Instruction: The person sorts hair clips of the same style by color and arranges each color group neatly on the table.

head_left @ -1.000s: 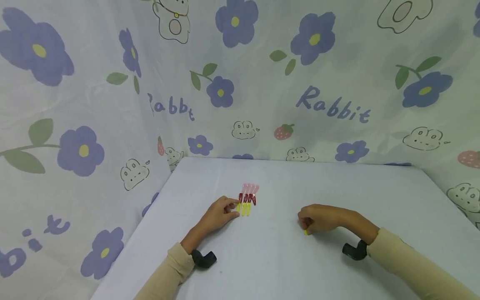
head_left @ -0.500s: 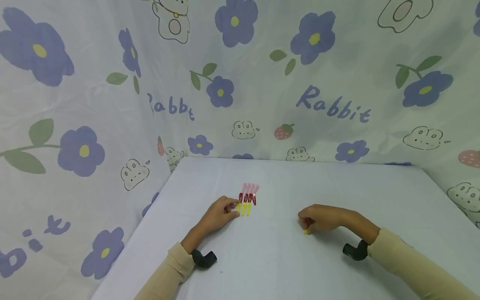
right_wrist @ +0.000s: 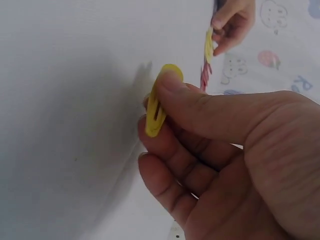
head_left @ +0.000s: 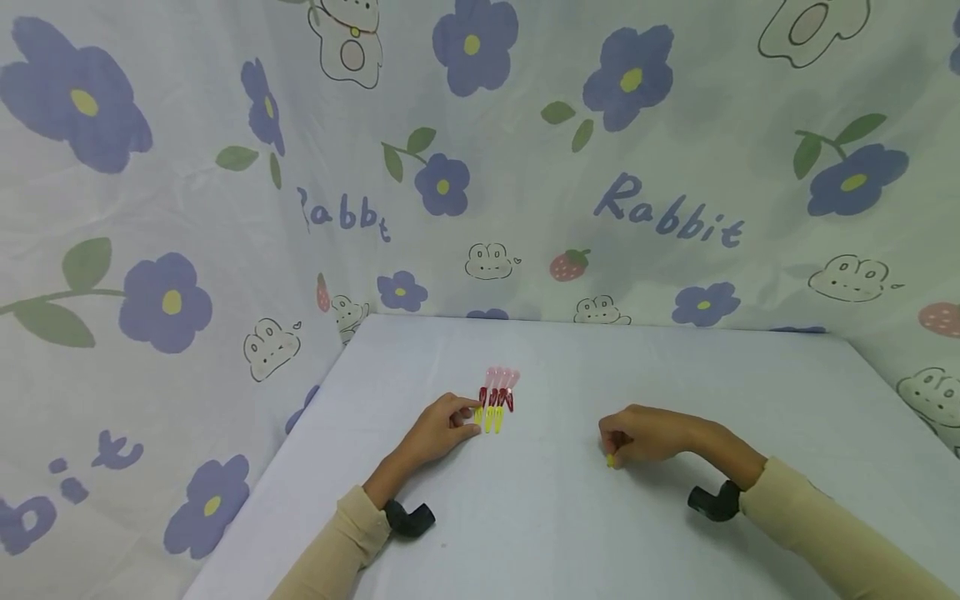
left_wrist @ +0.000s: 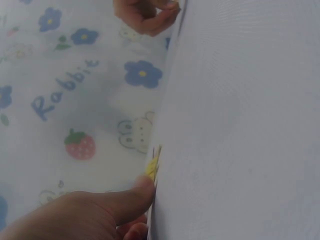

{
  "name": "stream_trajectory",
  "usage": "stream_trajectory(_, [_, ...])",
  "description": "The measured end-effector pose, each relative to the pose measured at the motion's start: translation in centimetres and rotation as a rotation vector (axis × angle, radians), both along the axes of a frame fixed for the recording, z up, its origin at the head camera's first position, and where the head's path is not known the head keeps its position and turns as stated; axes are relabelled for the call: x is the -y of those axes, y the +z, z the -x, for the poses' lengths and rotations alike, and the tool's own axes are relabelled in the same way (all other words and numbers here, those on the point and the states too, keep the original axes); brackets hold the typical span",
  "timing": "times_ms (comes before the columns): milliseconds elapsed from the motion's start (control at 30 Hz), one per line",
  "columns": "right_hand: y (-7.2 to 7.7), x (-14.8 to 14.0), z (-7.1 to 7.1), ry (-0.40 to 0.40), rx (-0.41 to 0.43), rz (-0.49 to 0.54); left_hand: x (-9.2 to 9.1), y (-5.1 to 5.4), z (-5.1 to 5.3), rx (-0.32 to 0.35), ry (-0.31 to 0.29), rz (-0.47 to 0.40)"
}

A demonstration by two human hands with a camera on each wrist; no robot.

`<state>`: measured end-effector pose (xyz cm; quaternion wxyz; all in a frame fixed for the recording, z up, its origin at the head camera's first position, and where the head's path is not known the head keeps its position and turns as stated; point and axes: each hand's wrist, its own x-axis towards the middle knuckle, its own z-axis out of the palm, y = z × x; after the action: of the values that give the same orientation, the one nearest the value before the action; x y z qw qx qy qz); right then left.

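Between thumb and forefinger, my right hand (head_left: 637, 435) pinches a yellow snap hair clip (right_wrist: 156, 117), held over the right part of the white table. My left hand (head_left: 433, 429) rests at the left side of a small group of clips, its thumb and forefinger at the two ends of the leftmost yellow hair clip (head_left: 478, 417). Beside that one lie two more yellow hair clips (head_left: 498, 419). Behind them runs a row of dark red hair clips (head_left: 492, 397), the rightmost tilted. A row of pink hair clips (head_left: 501, 377) lies farthest back.
The white tabletop (head_left: 555, 517) spreads around both hands. A printed cloth wall (head_left: 517, 150) with flowers and rabbits rises behind the table, and another stands along its left. Black curved pieces (head_left: 411, 518) sit at both wrists.
My right hand has shifted very slightly, and the yellow hair clip in its fingers has turned a little. My left hand and the rows of clips stay as they were.
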<state>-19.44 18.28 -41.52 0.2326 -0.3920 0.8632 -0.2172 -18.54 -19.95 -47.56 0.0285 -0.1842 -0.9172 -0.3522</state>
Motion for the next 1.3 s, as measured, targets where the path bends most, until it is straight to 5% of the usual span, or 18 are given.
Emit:
stream_trajectory(433, [0.6,-0.2,0.3,0.057,-0.041,0.177,0.2,0.0,0.0,0.001,0.009,0.024])
stream_trajectory(633, [0.4,-0.2,0.5,0.007,-0.097,0.247,0.2,0.0,-0.1,-0.002,-0.001,0.001])
stream_trajectory(1300, [-0.8,0.7,0.3,-0.084,-0.083,0.396,0.1,-0.1,0.1,-0.002,0.004,0.012])
